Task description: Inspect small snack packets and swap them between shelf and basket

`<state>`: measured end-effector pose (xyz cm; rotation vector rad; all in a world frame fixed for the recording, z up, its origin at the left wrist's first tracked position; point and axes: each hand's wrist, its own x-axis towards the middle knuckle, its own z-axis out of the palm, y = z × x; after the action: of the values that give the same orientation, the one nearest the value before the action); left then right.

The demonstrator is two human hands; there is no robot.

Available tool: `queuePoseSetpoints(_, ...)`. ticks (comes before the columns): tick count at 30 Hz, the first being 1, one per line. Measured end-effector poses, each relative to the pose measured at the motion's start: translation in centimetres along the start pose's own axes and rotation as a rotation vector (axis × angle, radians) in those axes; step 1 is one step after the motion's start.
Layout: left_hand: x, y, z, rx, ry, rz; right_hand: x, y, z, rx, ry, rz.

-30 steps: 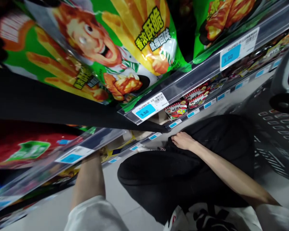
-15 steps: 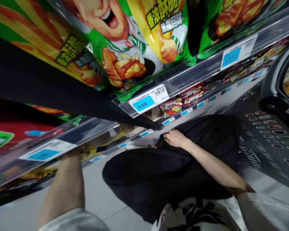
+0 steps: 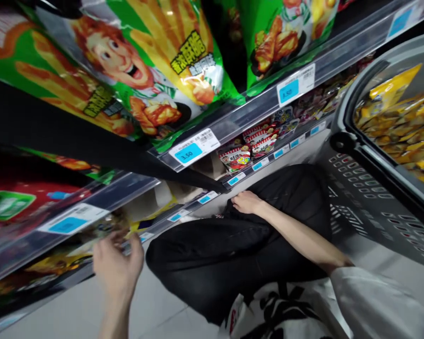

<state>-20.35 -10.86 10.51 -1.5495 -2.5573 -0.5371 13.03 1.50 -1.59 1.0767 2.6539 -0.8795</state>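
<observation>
My left hand (image 3: 116, 263) is in front of the lower shelf at the left, fingers curled and thumb drawn inward. Blur and the fingers hide what lies in its grasp. Just behind it are small shiny packets (image 3: 108, 223) on the shelf. My right hand (image 3: 247, 202) rests on my black trousers (image 3: 286, 197) near the knee, its fingers bent together, with nothing visible in them. To the right stands a grey shopping basket (image 3: 365, 188) holding many small yellow-gold snack packets (image 3: 410, 136).
Green snack bags (image 3: 151, 80) fill the upper shelf (image 3: 240, 108), above a price-tagged edge. Red-and-white snack packets (image 3: 235, 157) sit on the bottom shelf. A dark divider (image 3: 92, 132) slants between the shelf bays. Pale floor tiles (image 3: 162, 292) lie below.
My left hand has come out from under the shelf edge into view. The camera view has shifted, showing more of the basket and its packets. My right hand stays on my trousers.
</observation>
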Motion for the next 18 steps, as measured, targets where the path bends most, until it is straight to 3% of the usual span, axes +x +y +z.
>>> queuePoseSetpoints(3,-2.8,0.1,0.6,0.038,-0.139,0.328,0.0,-0.4,-0.3,-0.015,-0.019,0.024)
queuePoseSetpoints(6,-1.8,1.0,2.9,0.004,-0.323,0.541,0.1,-0.7,-0.2,-0.030,-0.031,0.025)
queuePoseSetpoints(8,-0.3,2.6,5.1,-0.101,-0.511,0.603,0.3,-0.5,0.1,-0.036,-0.034,0.007)
queuePoseSetpoints(10,1.1,5.0,7.5,-0.227,-0.754,0.586,0.6,-0.2,0.6,-0.043,-0.032,-0.005)
queuePoseSetpoints(13,1.9,8.5,10.6,-0.431,-1.108,0.427,1.0,0.2,1.2,-0.053,-0.022,-0.008)
queuePoseSetpoints(15,1.8,9.7,12.5,-0.570,-1.244,0.304,1.3,0.4,1.6,-0.059,-0.003,-0.012)
queuePoseSetpoints(18,1.4,8.8,15.4,-0.655,-1.343,0.250,1.6,0.6,1.8,-0.071,0.029,-0.015)
